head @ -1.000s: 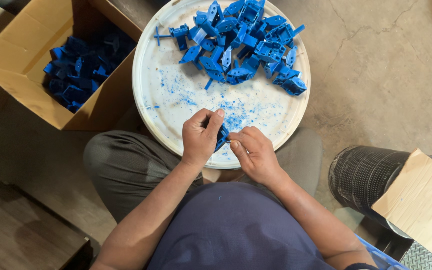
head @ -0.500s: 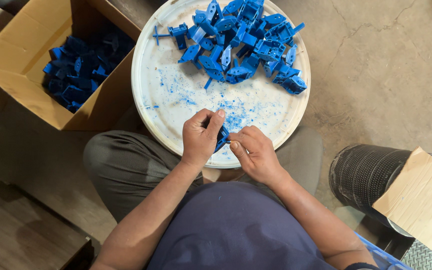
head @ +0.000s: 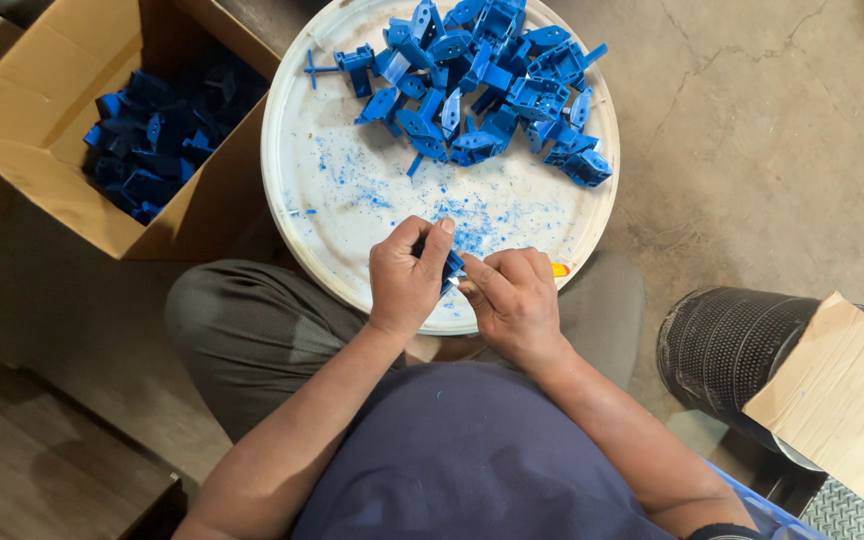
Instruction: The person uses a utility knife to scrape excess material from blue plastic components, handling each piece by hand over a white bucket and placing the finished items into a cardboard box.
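Grey concrete floor [head: 752,150]: we see it cracked and bare around the white round tray, our landmark for everything below.
White round tray [head: 352,215]: plastic, resting over our lap, its bare near half dusted with blue shavings.
Cardboard box [head: 12,150]: open, just left of the tray and touching its rim; dark blue moulded parts lie inside it.
Black ribbed bin [head: 717,350]: right of the tray and below it, with a tan cardboard sheet [head: 842,395] lying across its top.
Pile of blue parts [head: 492,80]: heaped on the tray's far half, well apart from our hands.
Left hand [head: 407,280]: at the tray's near rim, fingers closed around a small blue part [head: 450,264].
Right hand [head: 512,300]: just beside the left, closed on a tool with an orange end [head: 559,270]; we cannot tell the blade.
Step in hand: we judge we are trimming flash off the held part, given the shavings below it.
Next move calls for: we think a short, controlled stroke away from the left fingers, the part held steady over the tray so the scrap falls there.
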